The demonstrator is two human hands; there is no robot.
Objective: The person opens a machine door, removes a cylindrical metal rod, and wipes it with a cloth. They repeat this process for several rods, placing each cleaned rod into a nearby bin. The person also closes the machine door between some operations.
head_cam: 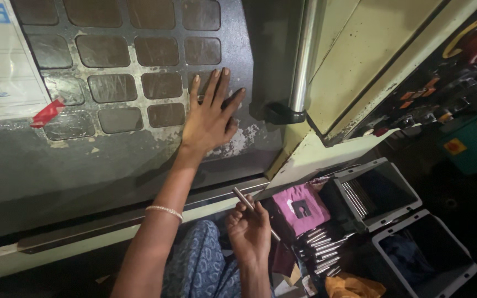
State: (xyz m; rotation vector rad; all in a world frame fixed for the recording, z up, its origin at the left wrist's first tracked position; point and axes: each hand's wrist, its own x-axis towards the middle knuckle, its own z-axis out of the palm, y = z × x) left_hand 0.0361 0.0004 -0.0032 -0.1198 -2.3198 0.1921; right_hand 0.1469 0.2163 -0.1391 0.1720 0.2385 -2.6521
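One head-worn camera looks steeply down, close over the machine door (111,149).

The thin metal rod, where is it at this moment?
In the head view, the thin metal rod is low in the middle, held in the right hand, just left of the pink cloth and below the machine door's rail.

The person's arms are bare, with no sleeves. A thin beaded bracelet (164,211) goes round the left wrist. The legs wear blue trousers (200,265) with a small pale pattern.
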